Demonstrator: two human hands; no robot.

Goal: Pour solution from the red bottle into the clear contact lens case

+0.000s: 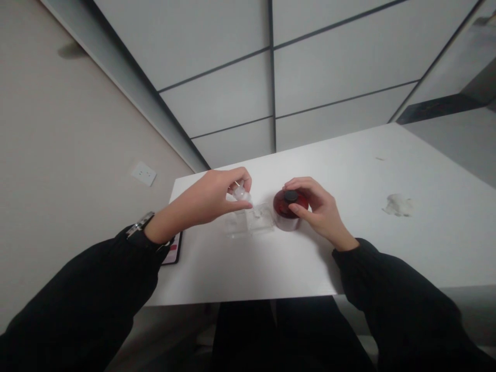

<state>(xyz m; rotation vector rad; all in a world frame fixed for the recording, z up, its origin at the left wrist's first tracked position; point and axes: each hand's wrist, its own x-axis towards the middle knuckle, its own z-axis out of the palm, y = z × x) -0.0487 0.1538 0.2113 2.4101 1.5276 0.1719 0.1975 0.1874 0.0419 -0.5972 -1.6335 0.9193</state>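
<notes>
Currently we list: left hand, grip pinched on small translucent item; right hand, grip curled round black-capped red bottle; clear tray beside it, on bench.

The squat red-brown bottle looks glossy and see-through, its round black cap nearly matt. Left of the bottle, the small rounded translucent piece and the flat clear tray look like smooth, shiny plastic. Beneath it, the white tabletop is smooth with a soft sheen; right of it, the crumpled white wad looks matt; far left, a silver watch gleams like metal beside a matt black cloth sleeve
</notes>
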